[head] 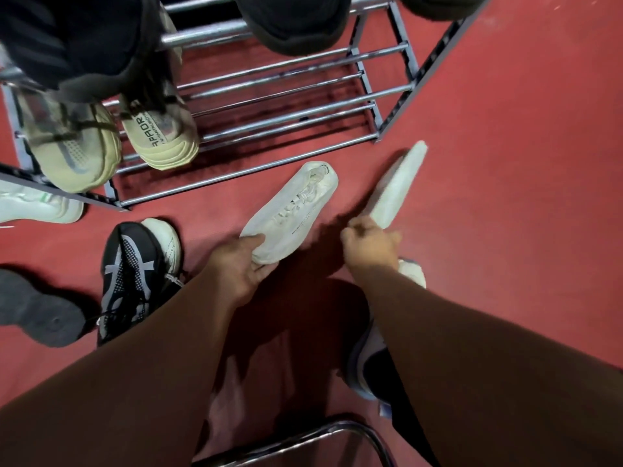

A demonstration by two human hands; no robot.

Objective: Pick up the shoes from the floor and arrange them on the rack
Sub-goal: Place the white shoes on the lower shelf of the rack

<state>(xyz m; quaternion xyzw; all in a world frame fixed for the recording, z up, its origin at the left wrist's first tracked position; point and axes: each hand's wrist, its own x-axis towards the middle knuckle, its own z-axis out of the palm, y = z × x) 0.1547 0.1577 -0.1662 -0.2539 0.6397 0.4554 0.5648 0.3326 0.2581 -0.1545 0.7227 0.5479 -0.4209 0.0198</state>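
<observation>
While your left hand (241, 264) grips the toe of one white shoe (291, 214), your right hand (369, 246) closes on the other white shoe (396, 187), both low over the red floor (505, 197) before the rack (286, 106).

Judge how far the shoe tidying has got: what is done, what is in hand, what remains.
Done: a beige pair sits on the rack, with dark shoes higher up.
In hand: the left hand grips one white shoe; the right hand holds its partner.
Left: a black sneaker and other shoes lie on the floor.
</observation>
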